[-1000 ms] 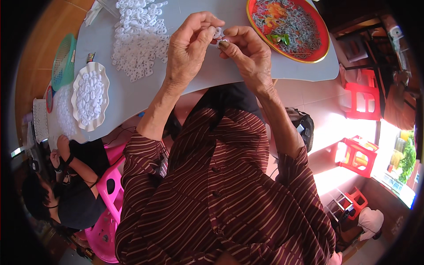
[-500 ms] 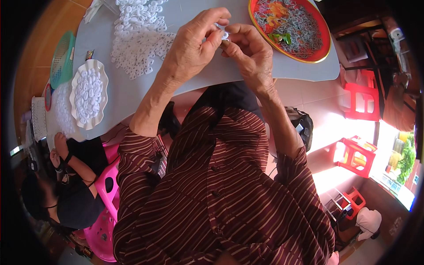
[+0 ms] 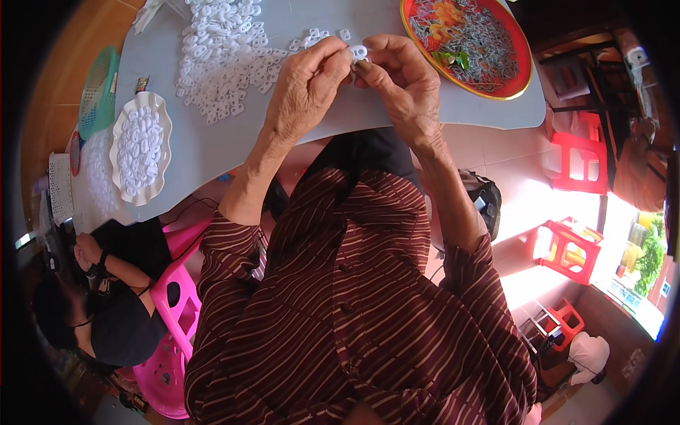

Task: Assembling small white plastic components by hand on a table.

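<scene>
Above the front part of the grey table, my left hand (image 3: 306, 92) and my right hand (image 3: 405, 88) meet at the fingertips. Pinched between them is a small white plastic piece (image 3: 359, 52) with an oval hole. My fingers hide its lower part, and any smaller part in them cannot be made out. Just beyond my left hand lie a few loose white pieces (image 3: 312, 35). A big heap of white plastic pieces (image 3: 223, 60) spreads to its left. Right of my right hand stands a red round tray (image 3: 521, 76) with a gold rim, holding many small grey metal parts.
A white scalloped dish (image 3: 167, 159) of white pieces sits at the left on the grey table (image 3: 188, 152), near a green basket (image 3: 99, 92). Someone sits at the lower left by a pink chair (image 3: 185, 312). Red stools (image 3: 577, 159) stand on the floor at right.
My left hand has come down and its raised fingers have curled in around the white piece. Several loose white pieces behind it have come into view. My right hand has hardly moved.
</scene>
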`<state>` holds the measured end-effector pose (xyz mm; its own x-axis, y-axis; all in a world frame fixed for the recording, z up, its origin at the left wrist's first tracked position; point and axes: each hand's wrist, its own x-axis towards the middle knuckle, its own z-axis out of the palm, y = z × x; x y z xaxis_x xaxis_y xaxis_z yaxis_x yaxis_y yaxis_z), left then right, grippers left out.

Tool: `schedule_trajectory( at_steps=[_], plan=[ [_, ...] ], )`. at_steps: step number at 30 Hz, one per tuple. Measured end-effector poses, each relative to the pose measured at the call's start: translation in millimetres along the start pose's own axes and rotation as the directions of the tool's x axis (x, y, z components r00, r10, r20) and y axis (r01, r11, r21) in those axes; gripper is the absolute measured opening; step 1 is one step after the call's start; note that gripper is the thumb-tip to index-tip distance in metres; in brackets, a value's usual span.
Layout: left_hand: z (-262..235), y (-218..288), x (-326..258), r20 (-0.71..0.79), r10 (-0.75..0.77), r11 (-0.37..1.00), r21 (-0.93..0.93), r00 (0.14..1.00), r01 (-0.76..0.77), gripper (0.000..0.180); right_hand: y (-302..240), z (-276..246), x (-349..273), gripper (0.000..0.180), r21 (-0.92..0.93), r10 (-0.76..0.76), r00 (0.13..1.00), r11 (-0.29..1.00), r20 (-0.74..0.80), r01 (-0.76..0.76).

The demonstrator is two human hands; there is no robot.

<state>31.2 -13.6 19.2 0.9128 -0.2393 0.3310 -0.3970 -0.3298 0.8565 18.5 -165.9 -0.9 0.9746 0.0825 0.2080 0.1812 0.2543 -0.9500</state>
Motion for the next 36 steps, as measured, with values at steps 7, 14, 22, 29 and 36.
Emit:
schedule_trajectory(
  at_steps=[7, 14, 22, 29, 36],
  plan=[
    [-1.0, -0.1, 2.5, 0.014, -0.085, 0.993, -0.079, 0.996, 0.085, 0.017, 1.1, -0.1, -1.2, 0.026, -0.004, -0.005, 1.0, 1.0, 0.002, 0.005],
    [-0.1, -1.9, 2.3, 0.021, -0.036, 0.998, -0.053, 0.999, 0.038, 0.021, 0.2, -0.4, -1.5, 0.026, -0.029, 0.004, 1.0, 1.0, -0.005, -0.004],
    [2.8, -7.4, 1.6, -0.003, 0.012, 0.999, -0.031, 1.0, -0.012, 0.02, -5.1, 2.1, -2.8, 0.028, -0.032, 0.018, 1.0, 0.999, -0.009, -0.018],
    [5.2, -7.9, -0.2, -0.028, 0.074, 0.997, 0.024, 0.997, -0.073, 0.016, -0.6, 1.5, -0.7, 0.026, 0.011, 0.06, 0.998, 0.998, -0.012, -0.06],
    [4.8, -9.0, 0.0, -0.008, 0.083, 0.996, 0.03, 0.997, -0.083, 0.015, -1.5, -0.4, -1.2, 0.025, 0.011, 0.031, 1.0, 0.999, 0.008, -0.031]
  ],
)
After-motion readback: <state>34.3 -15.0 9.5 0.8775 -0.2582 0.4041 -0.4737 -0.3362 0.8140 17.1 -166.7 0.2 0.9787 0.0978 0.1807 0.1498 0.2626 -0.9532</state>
